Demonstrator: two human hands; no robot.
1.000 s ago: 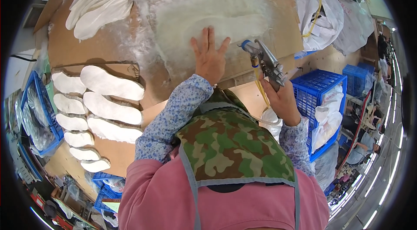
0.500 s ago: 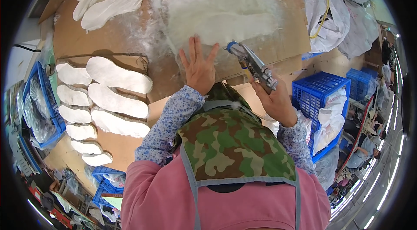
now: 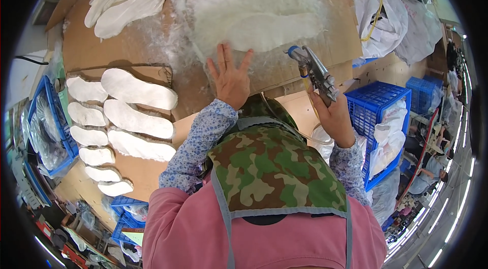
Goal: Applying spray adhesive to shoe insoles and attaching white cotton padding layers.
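Observation:
My right hand (image 3: 334, 119) is wrapped round a metal spray gun (image 3: 316, 72) with a blue nozzle, held over the near right edge of the cardboard (image 3: 339, 48). A pale hose runs from the gun toward my lap. My left hand (image 3: 232, 82) lies with fingers spread, its tips at the near edge of a white, insole-shaped piece (image 3: 274, 31). That piece lies flat amid pale overspray and white fluff on the cardboard. No other thing is in the left hand.
Several white insoles (image 3: 138, 118) lie in two columns at the left, and a stack of them (image 3: 129, 10) lies at the far left. Blue crates (image 3: 376, 111) with bags stand right, and another (image 3: 53, 121) left. White sacks (image 3: 384, 20) are at the far right.
My right hand has carried the spray gun to the right, away from my left hand. The left hand has stayed nearly in place, fingers still spread.

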